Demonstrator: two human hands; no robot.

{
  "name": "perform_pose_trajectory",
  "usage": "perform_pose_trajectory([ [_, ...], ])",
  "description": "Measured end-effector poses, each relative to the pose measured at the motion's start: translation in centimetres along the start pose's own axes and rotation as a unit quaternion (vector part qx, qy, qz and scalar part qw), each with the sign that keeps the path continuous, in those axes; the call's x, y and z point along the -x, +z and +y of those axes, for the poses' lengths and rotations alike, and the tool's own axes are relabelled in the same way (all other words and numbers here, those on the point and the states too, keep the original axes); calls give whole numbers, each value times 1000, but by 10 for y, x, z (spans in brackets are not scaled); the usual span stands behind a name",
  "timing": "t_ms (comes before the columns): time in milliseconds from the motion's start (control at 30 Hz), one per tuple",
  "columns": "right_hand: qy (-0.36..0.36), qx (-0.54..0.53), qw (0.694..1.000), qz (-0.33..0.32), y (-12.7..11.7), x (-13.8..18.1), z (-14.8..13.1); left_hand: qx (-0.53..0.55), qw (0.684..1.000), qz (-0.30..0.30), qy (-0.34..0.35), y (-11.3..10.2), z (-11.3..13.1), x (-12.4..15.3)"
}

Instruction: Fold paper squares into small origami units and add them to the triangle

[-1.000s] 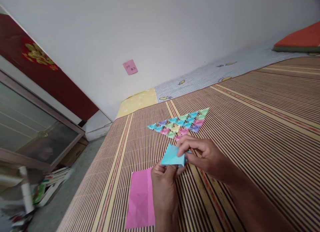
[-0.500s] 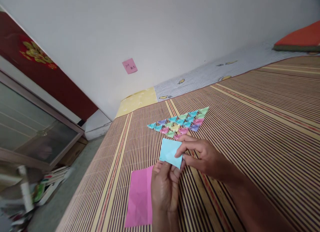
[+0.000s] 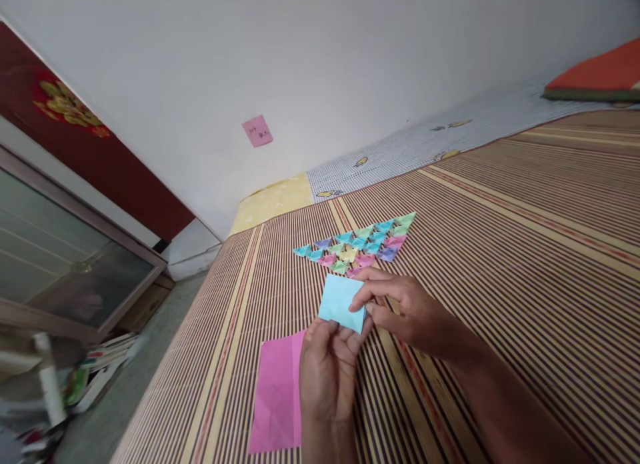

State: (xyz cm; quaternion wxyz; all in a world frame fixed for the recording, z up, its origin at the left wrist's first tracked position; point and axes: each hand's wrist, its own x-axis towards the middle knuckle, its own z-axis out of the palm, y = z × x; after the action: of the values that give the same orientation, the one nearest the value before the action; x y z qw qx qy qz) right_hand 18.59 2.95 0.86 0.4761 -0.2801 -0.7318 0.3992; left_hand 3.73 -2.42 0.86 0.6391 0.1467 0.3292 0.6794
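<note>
Both of my hands hold a small light-blue paper (image 3: 340,302) just above the striped bamboo mat (image 3: 500,251). My left hand (image 3: 327,371) pinches its lower edge from below. My right hand (image 3: 405,307) pinches its right edge with thumb and fingers. The paper looks folded into a flat rectangle. Just beyond it lies a triangle of several small folded paper pieces (image 3: 356,246) in blue, green, pink, yellow and purple. A creased pink paper sheet (image 3: 277,391) lies flat on the mat beside my left wrist.
The mat's left edge drops to a grey floor with a pile of books (image 3: 95,374). A glass-fronted cabinet (image 3: 65,264) stands at the left. A pink sticky note (image 3: 257,131) is on the white wall. An orange cushion (image 3: 600,74) lies at the far right.
The blue paper went from a loose, partly folded shape to a flat rectangle held upright between both hands. The hands stayed in nearly the same place.
</note>
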Motion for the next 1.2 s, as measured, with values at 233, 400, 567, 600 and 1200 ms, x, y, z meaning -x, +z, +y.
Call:
perform_pose_trajectory([
  [233,1,18,1000,18,2,0,-1,14,1000,-3,2,4,2,1],
  [400,5,39,999,22,3,0,-1,-48,999,10,21,5,-1,2],
  [567,12,32,999,27,3,0,-2,-75,997,4,25,2,-3,1],
  [600,12,32,999,29,3,0,-2,-82,996,0,26,1,-3,1],
  [1200,105,-111,986,66,12,-5,5,-98,988,44,110,-2,-9,-3],
])
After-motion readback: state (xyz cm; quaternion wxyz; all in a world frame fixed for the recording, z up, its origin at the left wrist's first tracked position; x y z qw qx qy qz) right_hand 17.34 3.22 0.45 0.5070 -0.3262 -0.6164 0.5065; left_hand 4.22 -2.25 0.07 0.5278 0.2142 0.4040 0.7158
